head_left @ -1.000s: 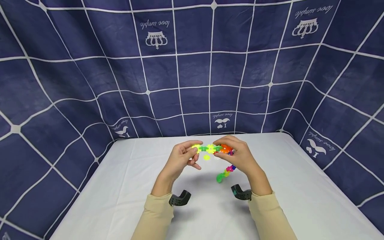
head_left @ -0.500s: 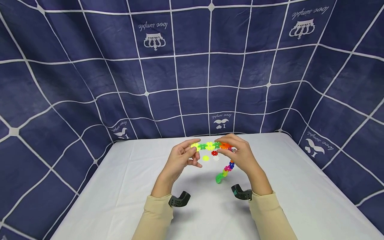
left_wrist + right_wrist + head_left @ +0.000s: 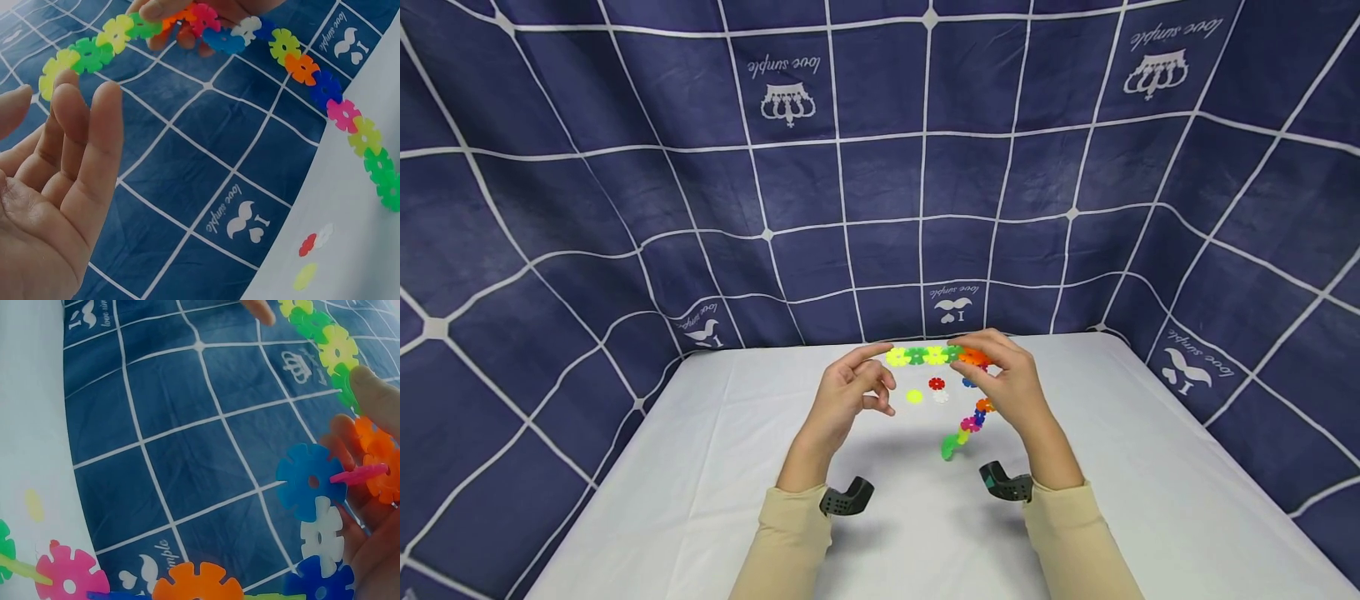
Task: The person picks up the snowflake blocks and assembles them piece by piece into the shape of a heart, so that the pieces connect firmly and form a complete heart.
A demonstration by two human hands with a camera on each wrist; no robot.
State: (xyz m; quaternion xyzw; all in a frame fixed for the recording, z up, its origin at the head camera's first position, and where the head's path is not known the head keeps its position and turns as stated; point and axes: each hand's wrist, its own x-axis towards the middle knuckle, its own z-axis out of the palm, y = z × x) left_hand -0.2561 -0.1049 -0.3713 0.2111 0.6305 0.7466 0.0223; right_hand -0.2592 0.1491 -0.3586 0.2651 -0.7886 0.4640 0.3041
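A chain of interlocking plastic snowflake discs [image 3: 935, 356] in many colours is held up over the table. My right hand [image 3: 1009, 379] pinches it between thumb and fingers near a green disc [image 3: 344, 386] and the orange ones. From there the rest of the chain hangs in a curve, its green end disc [image 3: 949, 448] lowest. My left hand [image 3: 848, 387] has its thumb and fingers apart with nothing gripped. Its index fingertip is right at the yellow end disc [image 3: 57, 70], which fingertips partly overlap in the left wrist view.
Loose discs lie on the white table [image 3: 715, 500]: a red one [image 3: 936, 384], a white one [image 3: 942, 397] and a yellow one [image 3: 914, 397]. A dark blue checked curtain [image 3: 880, 183] stands behind and at both sides.
My left thumb and fingers have come off the yellow end disc. My right hand has lifted the chain slightly, away and to the right, uncovering the loose red and white discs.
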